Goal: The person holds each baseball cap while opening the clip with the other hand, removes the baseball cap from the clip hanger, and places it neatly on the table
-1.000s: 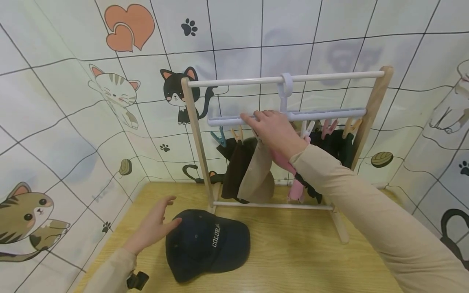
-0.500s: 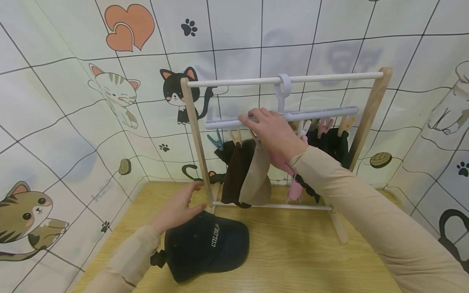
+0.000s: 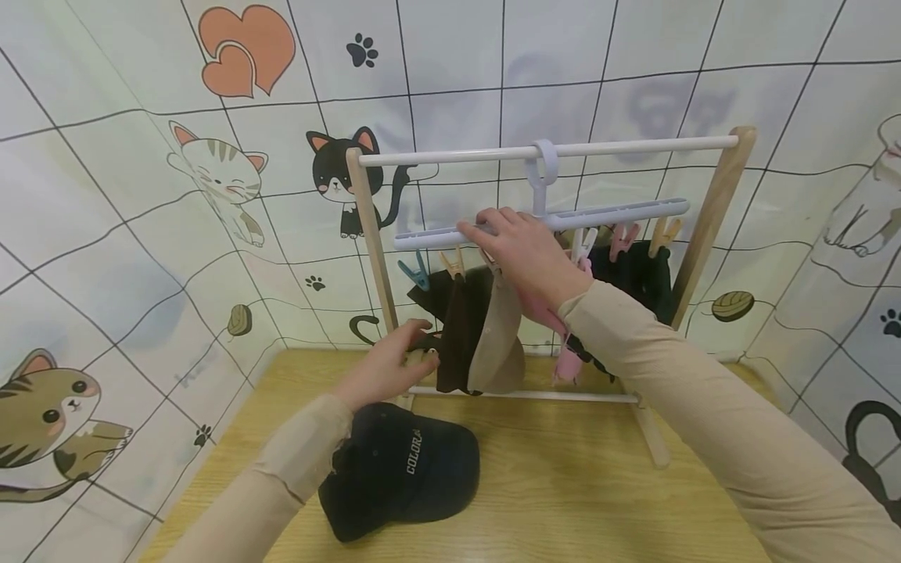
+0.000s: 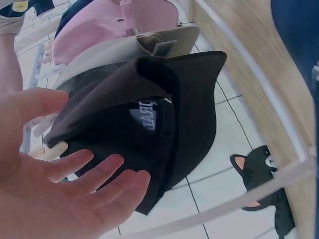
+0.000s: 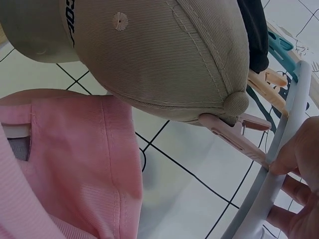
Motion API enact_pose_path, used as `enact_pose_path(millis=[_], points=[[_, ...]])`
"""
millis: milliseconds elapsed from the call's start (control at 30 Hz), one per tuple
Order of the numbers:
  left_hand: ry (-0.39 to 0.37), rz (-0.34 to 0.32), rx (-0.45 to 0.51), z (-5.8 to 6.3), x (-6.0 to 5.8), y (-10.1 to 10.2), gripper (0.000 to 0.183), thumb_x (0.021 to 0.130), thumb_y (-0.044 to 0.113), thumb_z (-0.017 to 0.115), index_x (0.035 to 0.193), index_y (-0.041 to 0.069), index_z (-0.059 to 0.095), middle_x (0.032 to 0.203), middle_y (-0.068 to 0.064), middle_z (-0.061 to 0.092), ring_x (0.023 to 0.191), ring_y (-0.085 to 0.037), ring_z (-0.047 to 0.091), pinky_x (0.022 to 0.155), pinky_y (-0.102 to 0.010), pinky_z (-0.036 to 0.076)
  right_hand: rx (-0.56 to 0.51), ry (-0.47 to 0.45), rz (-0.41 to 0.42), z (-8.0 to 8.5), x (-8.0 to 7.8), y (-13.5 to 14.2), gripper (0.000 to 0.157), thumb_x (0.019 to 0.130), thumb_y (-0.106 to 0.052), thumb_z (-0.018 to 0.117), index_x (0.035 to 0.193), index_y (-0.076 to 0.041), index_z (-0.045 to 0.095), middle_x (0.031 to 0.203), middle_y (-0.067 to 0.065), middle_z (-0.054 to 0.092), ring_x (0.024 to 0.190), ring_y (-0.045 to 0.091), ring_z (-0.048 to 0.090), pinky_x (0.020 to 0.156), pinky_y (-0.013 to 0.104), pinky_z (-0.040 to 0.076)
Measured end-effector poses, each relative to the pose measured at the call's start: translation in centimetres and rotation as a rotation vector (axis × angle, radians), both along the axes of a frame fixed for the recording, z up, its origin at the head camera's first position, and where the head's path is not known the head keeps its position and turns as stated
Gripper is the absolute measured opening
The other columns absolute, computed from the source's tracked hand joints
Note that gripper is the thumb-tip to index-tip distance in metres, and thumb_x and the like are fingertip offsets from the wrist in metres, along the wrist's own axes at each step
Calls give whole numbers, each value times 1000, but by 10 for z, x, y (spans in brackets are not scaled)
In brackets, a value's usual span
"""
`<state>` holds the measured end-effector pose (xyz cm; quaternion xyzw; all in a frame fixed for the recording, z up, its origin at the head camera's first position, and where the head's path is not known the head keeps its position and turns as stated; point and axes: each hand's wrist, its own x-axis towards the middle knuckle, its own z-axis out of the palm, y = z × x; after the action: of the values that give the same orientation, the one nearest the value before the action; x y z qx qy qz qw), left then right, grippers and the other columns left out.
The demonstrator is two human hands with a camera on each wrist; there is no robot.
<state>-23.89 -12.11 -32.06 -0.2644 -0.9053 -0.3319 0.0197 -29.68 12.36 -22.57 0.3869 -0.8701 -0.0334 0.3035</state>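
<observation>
My right hand (image 3: pixel 524 254) grips the pale lavender hanger bar (image 3: pixel 619 214), thumb and fingers around it in the right wrist view. Clothespins along the bar hold up several caps. A beige cap (image 5: pixel 164 55) hangs from a pink clothespin (image 5: pixel 234 137) beside that hand, with a pink cap (image 5: pixel 84 149) close by. My left hand (image 3: pixel 387 366) is held with fingers spread, right at the dark brown cap (image 3: pixel 459 336). In the left wrist view its thumb and fingers stand either side of that cap's crown, and the dark brim (image 4: pixel 197 114) shows beyond.
A wooden rack with a white top rod (image 3: pixel 647 147) carries the hanger by its hook (image 3: pixel 542 168). Below, a navy cap (image 3: pixel 401 469) lies on the wood-grain table (image 3: pixel 549 485). A lower white rod (image 3: pixel 563 396) crosses near the tabletop. Cat-patterned walls stand behind.
My left hand has moved up and right, from over the navy cap to the hanging dark brown cap. The hanger has shifted slightly left and tilted; my right hand stays on it.
</observation>
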Motion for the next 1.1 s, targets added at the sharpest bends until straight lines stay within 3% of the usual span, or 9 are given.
enact_pose_path(millis=[133, 333, 667, 833, 967, 1100], points=[[-7, -8, 2, 6, -8, 11, 56, 91, 18, 64, 138, -2, 41, 127, -23, 56, 117, -36, 54, 94, -48, 44, -15, 9, 1, 0, -2, -1, 67, 80, 9, 72, 139, -13, 49, 128, 16, 53, 116, 33, 50, 99, 47, 42], [-48, 12, 1, 10, -21, 26, 52, 93, 21, 64, 136, 0, 43, 128, -16, 57, 114, -31, 58, 94, -42, 46, -12, -14, -12, 1, 0, -1, 72, 76, 10, 75, 139, -13, 50, 130, 16, 53, 118, 33, 49, 100, 47, 40], [-56, 4, -32, 17, -36, 36, 44, 93, 21, 63, 128, -2, 49, 111, -15, 64, 101, -27, 62, 86, -40, 49, -4, 0, -16, 1, 0, 1, 74, 74, 11, 75, 139, -13, 50, 129, 16, 54, 117, 33, 50, 101, 46, 40], [-133, 20, -26, 23, -40, 39, 56, 94, 23, 64, 139, -1, 42, 124, -18, 58, 113, -30, 56, 94, -43, 45, 6, -3, -20, 1, 0, 0, 82, 67, 7, 82, 140, -12, 49, 131, 16, 52, 119, 33, 49, 101, 48, 39], [-184, 38, -11, 24, -42, 42, 61, 94, 20, 64, 143, -2, 36, 134, -21, 51, 120, -33, 52, 98, -45, 42, 3, 13, -21, 0, 0, -1, 72, 75, 2, 80, 139, -12, 50, 129, 16, 54, 116, 33, 51, 101, 47, 39], [-182, 44, 8, 24, -44, 45, 61, 93, 10, 62, 144, -6, 33, 138, -25, 47, 121, -35, 51, 98, -44, 43, -13, 15, -13, 1, -1, -2, 58, 84, -5, 73, 138, -11, 52, 127, 15, 55, 115, 33, 52, 101, 45, 40]])
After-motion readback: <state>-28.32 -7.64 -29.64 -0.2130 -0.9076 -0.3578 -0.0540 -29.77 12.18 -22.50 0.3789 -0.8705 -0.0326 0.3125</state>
